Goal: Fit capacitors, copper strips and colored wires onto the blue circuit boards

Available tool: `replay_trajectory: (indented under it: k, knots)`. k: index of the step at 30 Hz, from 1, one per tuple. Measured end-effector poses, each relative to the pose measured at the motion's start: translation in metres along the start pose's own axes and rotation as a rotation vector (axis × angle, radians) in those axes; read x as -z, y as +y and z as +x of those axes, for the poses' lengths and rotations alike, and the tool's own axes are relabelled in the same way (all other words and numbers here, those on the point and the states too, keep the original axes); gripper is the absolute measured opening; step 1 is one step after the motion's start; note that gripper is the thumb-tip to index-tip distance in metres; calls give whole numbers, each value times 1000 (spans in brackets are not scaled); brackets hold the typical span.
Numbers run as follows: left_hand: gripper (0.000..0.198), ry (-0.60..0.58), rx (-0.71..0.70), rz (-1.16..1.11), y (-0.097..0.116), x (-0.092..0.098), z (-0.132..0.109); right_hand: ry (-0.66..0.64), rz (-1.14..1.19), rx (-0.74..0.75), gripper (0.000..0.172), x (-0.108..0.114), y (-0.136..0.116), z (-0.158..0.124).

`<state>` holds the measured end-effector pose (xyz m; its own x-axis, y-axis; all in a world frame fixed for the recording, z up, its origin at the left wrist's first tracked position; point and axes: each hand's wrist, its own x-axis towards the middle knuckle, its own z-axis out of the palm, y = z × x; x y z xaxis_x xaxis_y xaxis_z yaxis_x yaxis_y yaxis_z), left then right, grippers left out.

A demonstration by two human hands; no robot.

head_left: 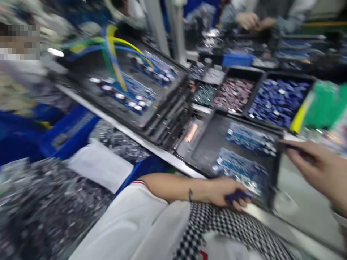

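Landmark: black tray (208, 144), lying on the bench ahead of the person; all places below are given relative to it.
Tray contents: two blue circuit boards, the near board (238, 169) by the tray's near edge and the far board (251, 139) behind it, towards the right rim.
Left hand (226, 193): rests at the near edge of the black tray, touching or just short of the rim, forearm running in from the left.
Left grip: fingers curled closed around a small dark blue part (238, 196); motion blur hides its exact shape.
Blue part position: just below the near corner of the near board, at the tray's near edge.
Right hand (320, 171): outside the right rim of the black tray, fingers pointing left towards it.
Right grip: fingers nearly closed on a thin dark item (295, 147); what it is cannot be told.
Item axis: runs roughly left to right, its tip at the right rim, level with the far board.
Nearer hand: the left hand lies nearest the near board; the right hand lies nearest the far board.
Behind the tray: a bin of purplish parts (234, 94) and a bin of blue parts (279, 101), side by side.
Left of the tray: a copper-coloured piece (191, 131) just beside the left wall.
Far beyond the tray: a co-worker's hands (252, 20), well apart from it.
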<state>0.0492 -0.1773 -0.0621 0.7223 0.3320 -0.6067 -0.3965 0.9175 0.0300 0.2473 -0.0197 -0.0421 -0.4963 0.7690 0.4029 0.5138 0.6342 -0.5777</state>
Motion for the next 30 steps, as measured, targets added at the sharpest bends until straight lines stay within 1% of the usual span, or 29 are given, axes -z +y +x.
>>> replay_trajectory:
  k: [1,2,3,4,5,7,9,12,16,20,26,30]
  knots:
    - [23,-4,-13,-6,-2,-1,-2,-105,-60,-62,42,4,-17,-19]
    - [22,3,-16,-7,-3,-2,-4,-169,-59,-162,42,6,-32,-35]
    - [22,20,-15,0,-3,-3,-4,-216,-27,-262,40,5,-43,-48]
    - [21,42,-17,12,-3,-3,-4,-229,10,-332,37,3,-50,-60]
    - [19,65,-24,26,-3,-4,-4,-245,4,-355,30,0,-54,-69]
    - [16,85,-32,49,-3,-6,-3,-252,9,-332,20,-6,-54,-84]
    - [16,82,-39,63,-4,-8,-4,-242,-24,-292,20,-9,-51,-94]
    - [18,82,-49,62,-4,-12,-7,-250,-81,-271,20,-13,-49,-97]
    - [19,96,-65,52,-1,-11,-7,-326,-149,-240,17,-17,-49,-90]
    - [17,84,-125,48,-1,-9,-6,-317,-207,-214,18,-21,-51,-85]
    - [19,73,-133,23,-3,-7,-7,-332,-164,-156,20,-19,-48,-87]
    - [22,64,-136,3,0,-5,-7,-376,-230,-149,19,-15,-48,-84]
